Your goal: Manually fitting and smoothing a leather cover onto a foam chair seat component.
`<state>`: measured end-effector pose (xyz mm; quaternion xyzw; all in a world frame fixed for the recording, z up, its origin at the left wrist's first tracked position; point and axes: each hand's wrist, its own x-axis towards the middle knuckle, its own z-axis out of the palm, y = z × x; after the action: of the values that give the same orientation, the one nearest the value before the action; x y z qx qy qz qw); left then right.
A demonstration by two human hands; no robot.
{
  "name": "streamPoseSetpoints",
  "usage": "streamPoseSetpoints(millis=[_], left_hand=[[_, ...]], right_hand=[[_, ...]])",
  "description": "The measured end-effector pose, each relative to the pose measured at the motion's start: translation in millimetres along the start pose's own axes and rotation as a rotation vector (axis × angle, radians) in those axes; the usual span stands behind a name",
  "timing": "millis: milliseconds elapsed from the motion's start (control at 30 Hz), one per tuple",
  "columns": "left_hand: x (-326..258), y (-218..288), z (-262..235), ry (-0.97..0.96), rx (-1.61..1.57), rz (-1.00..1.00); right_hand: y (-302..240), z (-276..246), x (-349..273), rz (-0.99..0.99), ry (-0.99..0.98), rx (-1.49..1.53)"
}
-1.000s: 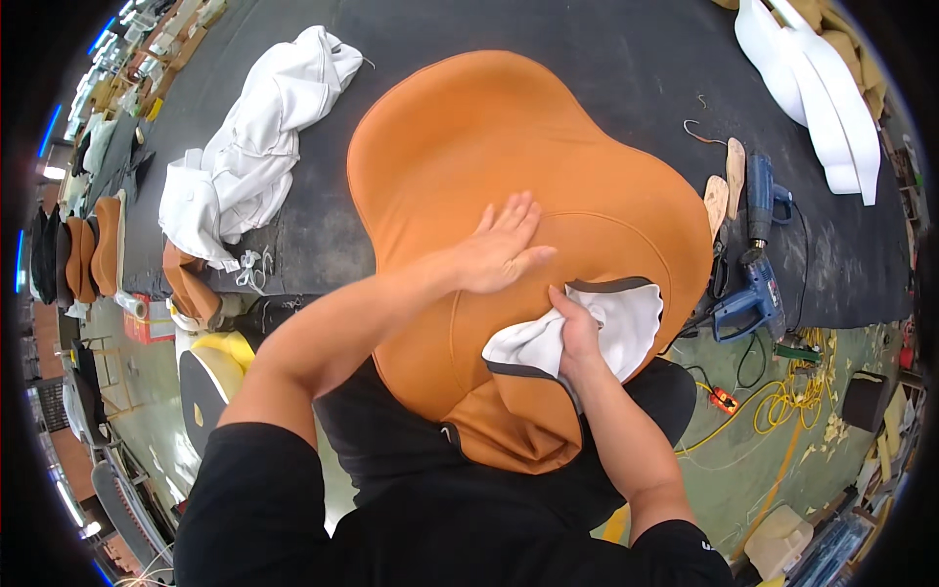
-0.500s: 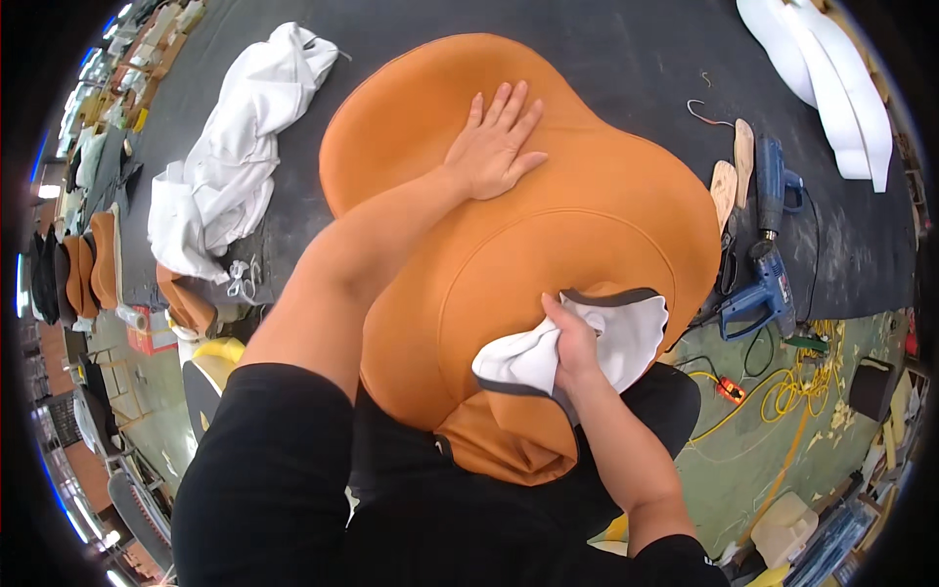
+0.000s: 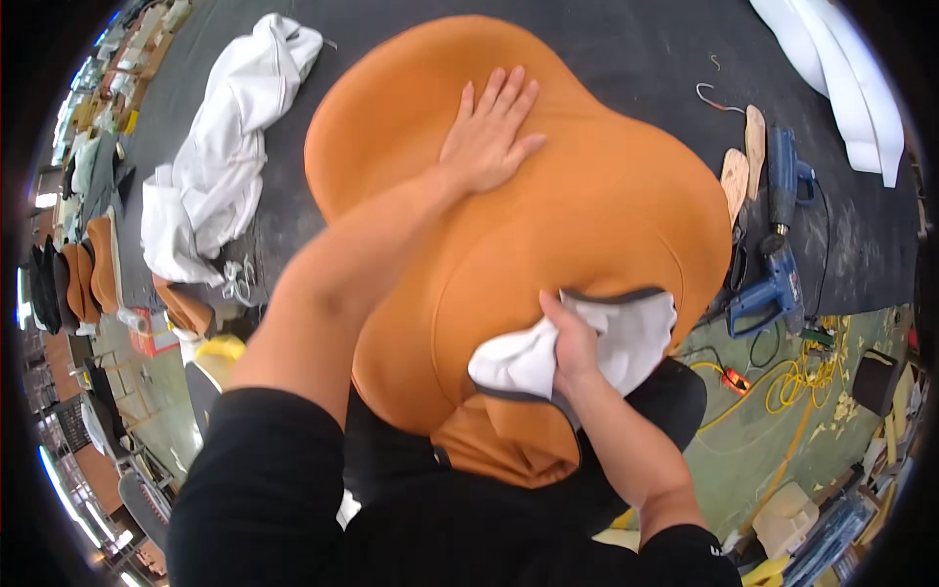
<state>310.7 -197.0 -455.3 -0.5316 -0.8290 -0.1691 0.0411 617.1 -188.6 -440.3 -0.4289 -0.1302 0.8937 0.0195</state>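
A large orange upholstered chair shell (image 3: 587, 186) lies across the dark worktable, its near end toward my body. My left hand (image 3: 489, 132) rests flat on its far part, fingers spread a little. At the near right, my right hand (image 3: 575, 342) is closed on the loose edge of the orange cover (image 3: 509, 430), which is turned back to show its white lining (image 3: 518, 362) and a dark trim. The thumb points up along the fold. Below that hand the cover hangs in creases. The underside of the shell is hidden.
A crumpled white cloth (image 3: 220, 147) lies at the left of the worktable (image 3: 665, 49). On the right are two wooden paddles (image 3: 754, 152), two blue heat guns (image 3: 782, 176) and white foam pieces (image 3: 851, 88). Yellow cable (image 3: 797, 382) coils on the green floor.
The chair shell's far end has shifted slightly up and left in view. My left hand stays flat on it; my right keeps its grip on the cover edge.
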Motion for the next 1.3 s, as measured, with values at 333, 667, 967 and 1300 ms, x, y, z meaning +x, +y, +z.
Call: streamPoseSetpoints(millis=[333, 667, 967, 1300], left_hand=[[0.4, 39.5, -6.4, -0.140, -0.073, -0.229], [-59.2, 42.2, -41.9, -0.261, -0.176, -0.364], [-67.3, 31.9, -36.7, -0.340, -0.023, -0.354], [-62.3, 61.6, -46.8, -0.401, -0.121, -0.480]], right_hand=[[-10.7, 12.2, -11.6, 0.067, -0.054, -0.025], [-4.6, 4.2, -6.9, -0.066, -0.074, -0.077], [-5.2, 2.7, -3.0, -0.008, -0.107, -0.058], [-3.3, 9.4, -8.2, -0.033, -0.103, -0.079]])
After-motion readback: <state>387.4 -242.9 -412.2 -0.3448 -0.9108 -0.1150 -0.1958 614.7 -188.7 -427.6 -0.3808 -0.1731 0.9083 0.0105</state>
